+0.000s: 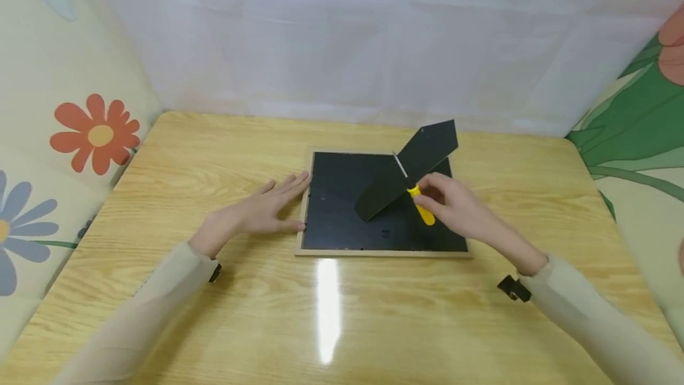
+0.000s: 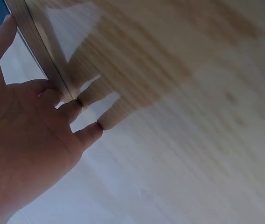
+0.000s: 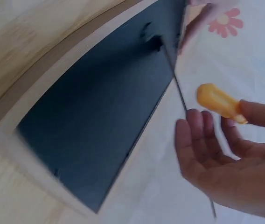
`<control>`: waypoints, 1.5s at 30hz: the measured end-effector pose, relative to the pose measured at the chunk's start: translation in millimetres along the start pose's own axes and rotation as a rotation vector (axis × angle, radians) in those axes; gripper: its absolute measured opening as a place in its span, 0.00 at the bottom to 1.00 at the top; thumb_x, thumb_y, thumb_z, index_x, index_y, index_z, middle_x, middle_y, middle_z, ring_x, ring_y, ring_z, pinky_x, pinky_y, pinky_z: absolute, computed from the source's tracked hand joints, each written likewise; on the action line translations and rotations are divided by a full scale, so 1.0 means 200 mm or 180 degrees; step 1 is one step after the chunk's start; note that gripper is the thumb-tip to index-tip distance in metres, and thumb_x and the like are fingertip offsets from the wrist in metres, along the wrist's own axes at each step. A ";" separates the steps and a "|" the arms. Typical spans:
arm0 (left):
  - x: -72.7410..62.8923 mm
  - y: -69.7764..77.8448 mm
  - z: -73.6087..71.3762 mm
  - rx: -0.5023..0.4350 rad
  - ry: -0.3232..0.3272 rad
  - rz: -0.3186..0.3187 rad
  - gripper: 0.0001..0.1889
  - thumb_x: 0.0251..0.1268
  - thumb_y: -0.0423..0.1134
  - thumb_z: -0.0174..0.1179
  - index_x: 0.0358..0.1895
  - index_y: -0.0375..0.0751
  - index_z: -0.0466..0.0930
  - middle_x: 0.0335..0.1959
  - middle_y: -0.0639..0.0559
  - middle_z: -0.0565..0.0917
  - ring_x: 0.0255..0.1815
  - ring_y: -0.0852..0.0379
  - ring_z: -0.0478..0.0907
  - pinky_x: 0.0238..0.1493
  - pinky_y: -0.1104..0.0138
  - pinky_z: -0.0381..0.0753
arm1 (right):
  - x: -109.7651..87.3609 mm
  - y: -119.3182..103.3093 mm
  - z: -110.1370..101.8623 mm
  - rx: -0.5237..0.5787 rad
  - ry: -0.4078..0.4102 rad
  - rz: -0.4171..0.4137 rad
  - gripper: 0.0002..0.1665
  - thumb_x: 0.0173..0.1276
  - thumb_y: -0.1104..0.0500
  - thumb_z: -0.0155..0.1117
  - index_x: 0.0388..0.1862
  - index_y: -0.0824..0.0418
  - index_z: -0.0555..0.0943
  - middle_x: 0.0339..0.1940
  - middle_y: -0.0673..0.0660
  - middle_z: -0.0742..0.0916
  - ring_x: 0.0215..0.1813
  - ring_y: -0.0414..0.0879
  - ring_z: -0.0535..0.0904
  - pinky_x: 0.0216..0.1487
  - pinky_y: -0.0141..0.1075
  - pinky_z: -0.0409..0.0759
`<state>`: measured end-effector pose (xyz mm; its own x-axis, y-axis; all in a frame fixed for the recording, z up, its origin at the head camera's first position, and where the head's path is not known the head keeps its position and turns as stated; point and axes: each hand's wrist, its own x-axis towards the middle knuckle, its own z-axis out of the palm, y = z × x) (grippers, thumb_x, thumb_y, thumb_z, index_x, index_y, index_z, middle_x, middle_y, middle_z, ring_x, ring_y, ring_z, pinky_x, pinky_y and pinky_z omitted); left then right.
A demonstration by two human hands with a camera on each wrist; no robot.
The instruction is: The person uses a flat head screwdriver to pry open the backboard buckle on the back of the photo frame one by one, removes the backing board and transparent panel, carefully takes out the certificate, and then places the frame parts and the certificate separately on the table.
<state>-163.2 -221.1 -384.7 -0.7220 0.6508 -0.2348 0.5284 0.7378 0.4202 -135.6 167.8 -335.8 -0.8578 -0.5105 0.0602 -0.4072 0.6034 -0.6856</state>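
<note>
The stand [image 1: 429, 148], a black flap tilted up from the black board [image 1: 333, 189], hides part of the frame's [image 1: 374, 253] far edge; the right hand [image 1: 462, 207] hides part of its right side. The screwdriver's [image 1: 426, 212] tip is too small to make out, and whether its shaft touches the stand cannot be told. From the right wrist, the stand is a thin line passing behind the fingers. Both sleeves [image 1: 144, 308] are cut off at the picture's edge.

There is one frame, lying on the wooden surface [image 1: 256, 314], with one board and one stand, and one screwdriver above it. Of two hands, the right pinches the yellow handle; the left [image 1: 267, 210] lies with fingers spread apart, touching the frame's left edge.
</note>
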 end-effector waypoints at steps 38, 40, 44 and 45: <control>0.02 0.04 -0.04 0.0035 -0.0145 -0.0093 0.51 0.64 0.58 0.59 0.78 0.38 0.36 0.78 0.42 0.37 0.77 0.42 0.36 0.71 0.42 0.37 | 0.17 0.21 0.11 0.0442 0.0074 0.0459 0.14 0.74 0.60 0.57 0.50 0.70 0.79 0.37 0.61 0.85 0.30 0.48 0.80 0.30 0.39 0.82; 0.03 0.04 -0.05 0.0088 -0.0137 -0.0062 0.52 0.64 0.58 0.61 0.77 0.36 0.37 0.78 0.41 0.37 0.77 0.41 0.35 0.71 0.42 0.38 | 0.18 0.16 0.11 0.0250 -0.0006 0.0400 0.15 0.74 0.60 0.56 0.52 0.69 0.80 0.37 0.60 0.85 0.31 0.48 0.80 0.30 0.38 0.81; 0.04 0.04 -0.07 0.0165 -0.0118 0.0015 0.55 0.61 0.57 0.64 0.76 0.31 0.38 0.78 0.39 0.37 0.77 0.41 0.35 0.72 0.43 0.39 | 0.22 0.07 0.14 -0.0105 -0.0215 0.0231 0.15 0.74 0.62 0.56 0.55 0.68 0.80 0.41 0.61 0.82 0.34 0.49 0.78 0.34 0.38 0.79; 0.05 0.04 -0.07 0.0165 -0.0122 0.0038 0.55 0.61 0.57 0.64 0.76 0.31 0.37 0.78 0.38 0.37 0.77 0.41 0.35 0.72 0.43 0.39 | 0.24 0.05 0.15 -0.0186 -0.0269 0.0179 0.15 0.73 0.63 0.56 0.55 0.69 0.79 0.43 0.61 0.82 0.36 0.49 0.77 0.36 0.39 0.78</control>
<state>-171.9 -211.5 -371.0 -0.6984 0.6653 -0.2637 0.5600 0.7375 0.3774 -171.0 130.2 -362.1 -0.8513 -0.5231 -0.0403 -0.3788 0.6660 -0.6427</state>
